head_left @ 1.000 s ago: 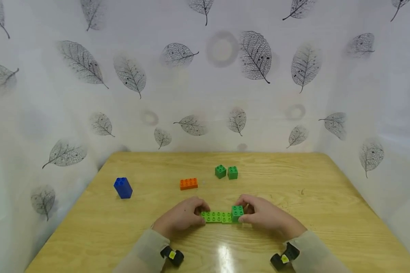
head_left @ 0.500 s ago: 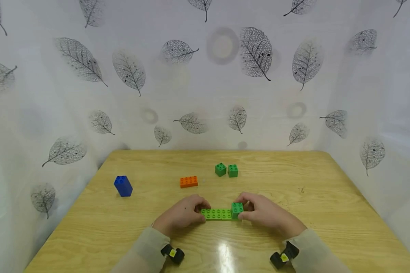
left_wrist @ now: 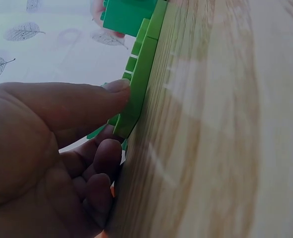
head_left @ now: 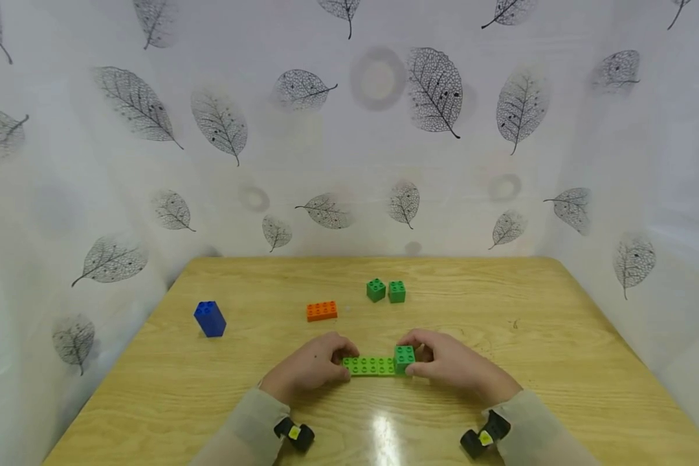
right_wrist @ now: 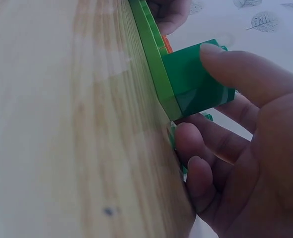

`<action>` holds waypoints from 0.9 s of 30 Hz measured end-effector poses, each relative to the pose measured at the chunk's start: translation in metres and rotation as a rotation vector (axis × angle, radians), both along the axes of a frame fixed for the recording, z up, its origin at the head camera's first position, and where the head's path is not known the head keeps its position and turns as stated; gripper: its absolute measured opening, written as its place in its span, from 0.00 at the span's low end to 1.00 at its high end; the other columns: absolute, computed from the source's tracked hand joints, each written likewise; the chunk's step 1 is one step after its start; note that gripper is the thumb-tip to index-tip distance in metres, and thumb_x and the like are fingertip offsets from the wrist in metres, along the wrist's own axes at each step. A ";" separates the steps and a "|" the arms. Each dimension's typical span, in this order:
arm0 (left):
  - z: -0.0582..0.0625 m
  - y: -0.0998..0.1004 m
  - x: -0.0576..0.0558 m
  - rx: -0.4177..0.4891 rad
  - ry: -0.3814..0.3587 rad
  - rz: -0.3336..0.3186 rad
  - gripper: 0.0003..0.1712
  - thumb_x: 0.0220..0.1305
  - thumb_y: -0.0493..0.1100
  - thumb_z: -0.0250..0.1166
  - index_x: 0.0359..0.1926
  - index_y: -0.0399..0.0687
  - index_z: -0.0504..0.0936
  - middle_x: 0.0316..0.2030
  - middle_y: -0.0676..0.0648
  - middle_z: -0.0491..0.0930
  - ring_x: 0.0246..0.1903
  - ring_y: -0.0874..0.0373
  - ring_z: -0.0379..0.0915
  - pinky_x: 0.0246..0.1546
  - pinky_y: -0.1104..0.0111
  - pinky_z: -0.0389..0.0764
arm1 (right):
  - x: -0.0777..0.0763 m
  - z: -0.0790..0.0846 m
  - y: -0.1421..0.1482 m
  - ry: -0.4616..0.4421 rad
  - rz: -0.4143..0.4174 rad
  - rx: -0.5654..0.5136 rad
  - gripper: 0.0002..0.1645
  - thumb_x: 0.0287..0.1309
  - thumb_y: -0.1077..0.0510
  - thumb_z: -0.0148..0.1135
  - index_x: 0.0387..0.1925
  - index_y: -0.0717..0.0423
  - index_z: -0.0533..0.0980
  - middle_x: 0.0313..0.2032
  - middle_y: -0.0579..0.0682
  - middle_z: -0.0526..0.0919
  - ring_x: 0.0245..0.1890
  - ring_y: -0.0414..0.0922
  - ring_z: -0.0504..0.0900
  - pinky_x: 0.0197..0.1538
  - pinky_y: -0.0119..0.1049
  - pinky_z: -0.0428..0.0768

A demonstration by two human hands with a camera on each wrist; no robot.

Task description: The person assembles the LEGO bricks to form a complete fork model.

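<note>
Two light green flat bricks [head_left: 368, 366] lie end to end on the table, forming one long strip. The left hand [head_left: 314, 365] pinches the strip's left end, with the thumb along its near side, as the left wrist view shows. On the right end of the strip sits a dark green cube brick [head_left: 404, 359]. My right hand [head_left: 451, 364] grips that cube between thumb and fingers. In the right wrist view the dark green cube [right_wrist: 193, 79] rests flush against the light green strip [right_wrist: 154, 64]. The fingertips behind the cube are partly hidden.
Two more green cube bricks [head_left: 386, 291] stand near the back middle of the wooden table [head_left: 501, 298]. An orange brick [head_left: 321, 311] lies left of them. Farther left stands a tall blue block [head_left: 210, 319]. A white leaf-print curtain [head_left: 349, 162] surrounds the table's back and sides.
One second ago a thin seam showed between the two light green bricks; now they look closed up. Both hands keep their hold almost in place. The head view shifts slightly.
</note>
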State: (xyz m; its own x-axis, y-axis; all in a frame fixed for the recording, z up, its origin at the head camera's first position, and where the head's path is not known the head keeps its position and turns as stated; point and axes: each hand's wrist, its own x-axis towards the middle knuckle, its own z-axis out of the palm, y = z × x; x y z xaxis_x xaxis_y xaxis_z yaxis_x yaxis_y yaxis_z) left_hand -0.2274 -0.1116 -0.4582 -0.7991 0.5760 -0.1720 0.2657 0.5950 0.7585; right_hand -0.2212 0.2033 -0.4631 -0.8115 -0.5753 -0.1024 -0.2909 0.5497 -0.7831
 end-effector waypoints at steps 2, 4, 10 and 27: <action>0.000 0.000 0.000 0.004 -0.001 -0.003 0.19 0.61 0.41 0.72 0.53 0.54 0.83 0.41 0.56 0.77 0.40 0.58 0.71 0.44 0.62 0.74 | 0.000 -0.001 0.001 -0.001 -0.008 0.009 0.28 0.65 0.43 0.67 0.63 0.43 0.74 0.43 0.41 0.81 0.40 0.44 0.77 0.43 0.40 0.77; 0.000 -0.001 0.000 0.012 -0.007 -0.005 0.19 0.61 0.41 0.72 0.54 0.53 0.83 0.41 0.56 0.77 0.40 0.57 0.71 0.44 0.63 0.74 | 0.001 -0.002 0.001 -0.008 -0.010 0.002 0.29 0.64 0.42 0.67 0.64 0.43 0.74 0.44 0.40 0.81 0.41 0.44 0.78 0.44 0.39 0.77; 0.000 -0.002 0.000 0.024 -0.018 -0.011 0.19 0.61 0.40 0.72 0.54 0.52 0.83 0.42 0.55 0.77 0.40 0.57 0.71 0.43 0.62 0.74 | -0.001 -0.003 0.001 0.010 0.028 -0.055 0.19 0.66 0.46 0.67 0.56 0.42 0.77 0.41 0.42 0.82 0.38 0.44 0.80 0.40 0.38 0.79; -0.001 -0.001 0.000 -0.004 0.018 -0.010 0.17 0.61 0.40 0.72 0.51 0.56 0.84 0.40 0.57 0.77 0.40 0.59 0.72 0.44 0.64 0.75 | 0.001 0.001 -0.002 0.068 -0.007 0.029 0.13 0.63 0.44 0.69 0.47 0.34 0.77 0.38 0.36 0.82 0.37 0.40 0.80 0.40 0.38 0.79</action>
State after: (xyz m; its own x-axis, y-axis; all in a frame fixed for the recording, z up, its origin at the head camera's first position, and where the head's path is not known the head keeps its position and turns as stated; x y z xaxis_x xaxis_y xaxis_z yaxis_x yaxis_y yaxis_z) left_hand -0.2277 -0.1126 -0.4593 -0.7965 0.5831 -0.1596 0.2852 0.5953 0.7512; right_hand -0.2204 0.2013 -0.4620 -0.8211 -0.5673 -0.0639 -0.3387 0.5742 -0.7453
